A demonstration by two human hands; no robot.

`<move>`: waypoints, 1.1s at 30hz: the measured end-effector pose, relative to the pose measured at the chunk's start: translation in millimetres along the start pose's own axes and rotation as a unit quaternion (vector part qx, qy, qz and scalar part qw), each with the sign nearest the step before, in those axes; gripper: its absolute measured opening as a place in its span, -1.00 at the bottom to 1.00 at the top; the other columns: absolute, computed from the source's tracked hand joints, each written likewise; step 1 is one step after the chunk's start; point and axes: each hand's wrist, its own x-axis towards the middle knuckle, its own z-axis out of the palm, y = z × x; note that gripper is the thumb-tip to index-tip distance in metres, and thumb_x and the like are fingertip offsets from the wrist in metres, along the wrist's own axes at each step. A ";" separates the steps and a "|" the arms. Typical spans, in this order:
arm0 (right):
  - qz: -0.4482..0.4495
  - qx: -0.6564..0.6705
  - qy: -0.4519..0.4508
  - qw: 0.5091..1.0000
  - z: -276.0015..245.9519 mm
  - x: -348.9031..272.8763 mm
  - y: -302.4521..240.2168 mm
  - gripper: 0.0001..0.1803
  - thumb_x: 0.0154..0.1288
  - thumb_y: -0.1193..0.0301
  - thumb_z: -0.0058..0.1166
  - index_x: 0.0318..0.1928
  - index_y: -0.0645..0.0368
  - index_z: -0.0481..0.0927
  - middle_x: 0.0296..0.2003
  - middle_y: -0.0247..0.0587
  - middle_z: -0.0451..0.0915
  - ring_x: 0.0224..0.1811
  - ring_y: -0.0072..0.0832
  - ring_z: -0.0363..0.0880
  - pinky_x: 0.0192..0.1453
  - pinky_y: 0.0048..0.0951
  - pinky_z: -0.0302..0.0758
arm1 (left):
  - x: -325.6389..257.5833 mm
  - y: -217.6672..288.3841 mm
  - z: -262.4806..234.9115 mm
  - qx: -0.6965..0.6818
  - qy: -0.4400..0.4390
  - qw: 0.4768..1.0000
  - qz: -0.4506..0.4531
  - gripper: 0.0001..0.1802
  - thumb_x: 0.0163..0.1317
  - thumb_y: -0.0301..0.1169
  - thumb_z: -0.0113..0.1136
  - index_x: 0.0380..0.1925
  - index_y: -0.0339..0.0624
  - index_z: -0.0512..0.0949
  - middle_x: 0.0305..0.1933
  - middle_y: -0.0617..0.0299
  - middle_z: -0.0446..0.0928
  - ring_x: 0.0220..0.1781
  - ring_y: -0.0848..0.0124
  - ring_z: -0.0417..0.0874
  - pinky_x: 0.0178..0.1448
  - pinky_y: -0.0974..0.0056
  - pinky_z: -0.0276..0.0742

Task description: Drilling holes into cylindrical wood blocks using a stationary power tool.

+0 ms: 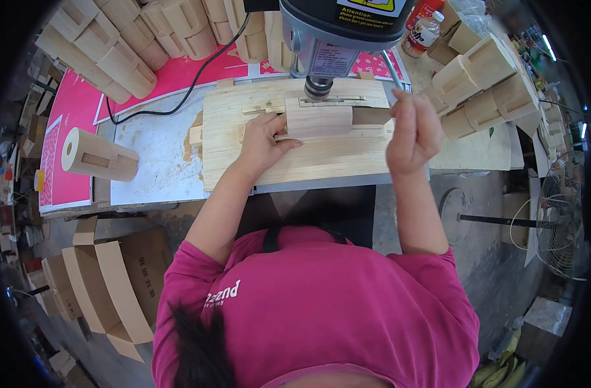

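Note:
My left hand (pixel 269 141) is closed round the left end of a pale wooden cylinder (pixel 320 121), thumb along its near side. The cylinder lies on its side against wooden strips on a flat wooden board (pixel 234 158). Directly over it is the chuck (pixel 318 88) of a drill press (pixel 344 29); whether a bit touches the wood I cannot make out. Raised at the right, my right hand (pixel 414 132) is wrapped round the end of the press's metal lever (pixel 391 68).
Stacked wooden cylinders (pixel 105 55) fill the back left, with more stacks (pixel 483 84) at the right. One slotted cylinder (pixel 101 155) stands alone at left. A black cable (pixel 201 71) crosses the table. Bottles (pixel 422 33) stand behind. Below are cardboard boxes (pixel 130 271) and a fan (pixel 554 220).

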 end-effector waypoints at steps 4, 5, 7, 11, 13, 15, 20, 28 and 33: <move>-0.056 0.034 0.033 0.997 23.8 -34.3 36.9 -0.89 0.07 0.61 0.03 -0.34 0.26 0.56 -0.49 -0.14 0.48 -0.48 -0.32 0.41 -0.39 -0.39 0.31 | 8.1 -1.8 3.6 0.011 0.021 0.999 0.033 -0.47 -0.33 -0.32 0.43 -0.21 -0.05 0.55 -0.55 0.22 0.43 -0.44 0.23 0.46 -0.35 0.19 0.39; -0.046 0.035 0.028 0.998 29.2 -38.1 38.7 -0.86 0.04 0.62 0.04 -0.32 0.26 0.56 -0.44 -0.11 0.49 -0.43 -0.29 0.42 -0.35 -0.36 0.32 | 5.1 -1.1 0.0 0.010 0.018 1.000 0.023 -0.47 -0.34 -0.32 0.43 -0.22 -0.05 0.55 -0.55 0.20 0.43 -0.44 0.22 0.46 -0.35 0.18 0.39; -0.035 0.045 0.007 0.998 30.8 -39.6 36.5 -0.85 0.03 0.63 0.04 -0.32 0.25 0.55 -0.41 -0.09 0.49 -0.40 -0.28 0.42 -0.33 -0.35 0.32 | -1.8 -1.4 -4.7 0.017 0.027 0.999 0.012 -0.48 -0.34 -0.32 0.43 -0.23 -0.05 0.55 -0.55 0.19 0.43 -0.43 0.20 0.47 -0.34 0.18 0.39; -0.102 -0.063 -0.012 0.993 6.1 -28.3 38.4 -0.89 0.18 0.58 -0.03 -0.29 0.30 0.54 -0.33 -0.14 0.51 -0.25 -0.41 0.47 -0.21 -0.51 0.40 | -2.7 -8.0 3.3 0.043 0.055 0.996 0.052 -0.59 -0.39 -0.27 0.44 -0.48 -0.12 0.50 -0.53 0.17 0.44 -0.39 0.13 0.48 -0.30 0.11 0.37; -0.003 0.031 0.010 0.999 -15.8 6.6 41.5 -0.82 0.32 0.47 -0.13 -0.33 0.28 0.53 -0.52 -0.32 0.47 -0.44 -0.65 0.38 -0.46 -0.62 0.32 | -1.9 -9.7 7.0 0.042 0.060 0.996 0.055 -0.59 -0.40 -0.23 0.44 -0.57 -0.16 0.44 -0.53 0.17 0.43 -0.37 0.12 0.49 -0.29 0.10 0.36; 0.070 -0.018 -0.033 0.997 -17.0 78.4 6.3 -0.78 0.34 0.39 -0.14 -0.30 0.27 0.51 -0.56 -0.37 0.42 -0.49 -0.69 0.34 -0.44 -0.64 0.26 | -4.3 -3.5 4.3 0.011 0.078 0.995 0.062 -0.56 -0.39 -0.24 0.46 -0.66 -0.18 0.36 -0.56 0.16 0.40 -0.40 0.12 0.46 -0.36 0.13 0.35; 0.097 -0.014 -0.097 0.990 20.4 154.5 40.5 -0.71 0.35 0.30 -0.15 -0.33 0.29 0.49 -0.46 -0.33 0.45 -0.41 -0.65 0.36 -0.37 -0.58 0.33 | -7.4 5.3 13.8 -0.080 0.088 0.992 -0.033 -0.56 -0.36 -0.28 0.48 -0.41 -0.19 0.55 -0.36 0.15 0.42 -0.29 0.23 0.51 -0.29 0.21 0.45; 0.231 0.098 -0.263 0.931 -13.0 48.1 109.1 -0.58 0.20 0.30 0.02 0.05 0.21 0.40 -0.18 -0.28 0.45 -0.07 -0.49 0.38 0.03 -0.49 0.28 | -13.0 12.4 12.1 -0.171 0.139 0.965 -0.143 -0.42 -0.40 -0.32 0.52 -0.26 -0.17 0.51 -0.21 0.15 0.38 -0.22 0.26 0.49 -0.13 0.27 0.48; 0.277 -0.008 -0.394 0.876 -32.2 -24.0 102.8 -0.65 -0.14 0.59 0.23 -0.22 0.25 0.54 -0.38 -0.33 0.48 -0.28 -0.54 0.41 -0.17 -0.54 0.33 | -14.2 21.3 -2.4 -0.163 0.098 0.971 -0.146 -0.44 -0.41 -0.31 0.53 -0.33 -0.18 0.48 -0.20 0.14 0.37 -0.18 0.23 0.47 -0.11 0.24 0.46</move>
